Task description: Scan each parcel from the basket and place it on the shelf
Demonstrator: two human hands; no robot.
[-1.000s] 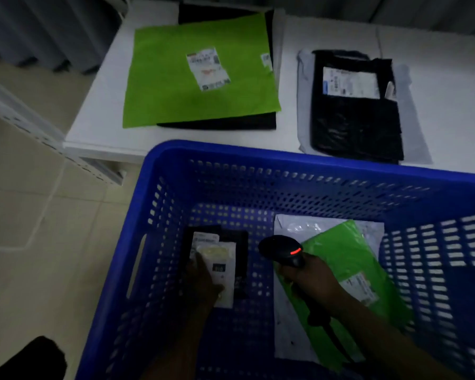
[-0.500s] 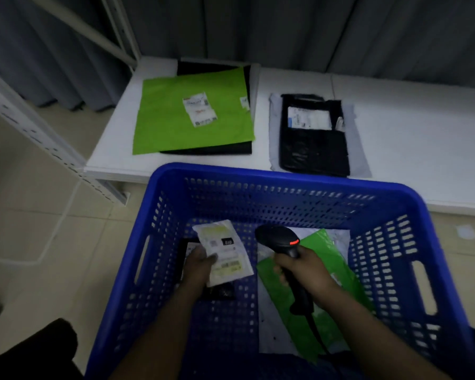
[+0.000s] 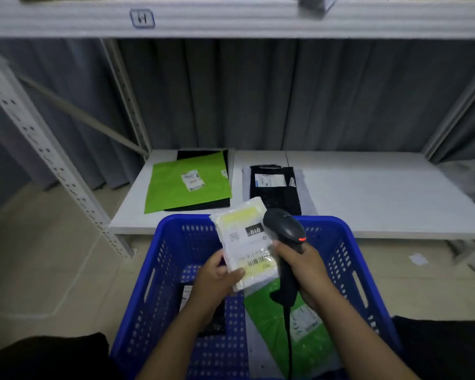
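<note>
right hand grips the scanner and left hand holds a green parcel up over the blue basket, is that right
Not quite. In the head view the left hand holds a white parcel with pale yellow patches, not a green one; a green parcel lies in the blue basket. The rest stands: the right hand grips the scanner.

Left hand [image 3: 217, 281] grips white parcel [image 3: 243, 242] at lower left corner, above blue basket [image 3: 329, 223]; label side up, barcode visible. Right hand [image 3: 306, 270] grips black scanner [image 3: 284, 229] by handle, head just beside parcel's right edge, red light on. In basket: green bag [image 3: 299, 338] right, black packet [image 3: 214, 322] left, both partly hidden by arms. Shelf [image 3: 368, 193] behind basket: green mailer [image 3: 187, 185] atop black one at left, black bag [image 3: 274, 193] near middle. Upper shelf beam [image 3: 231, 17], label tag blurred.
</note>
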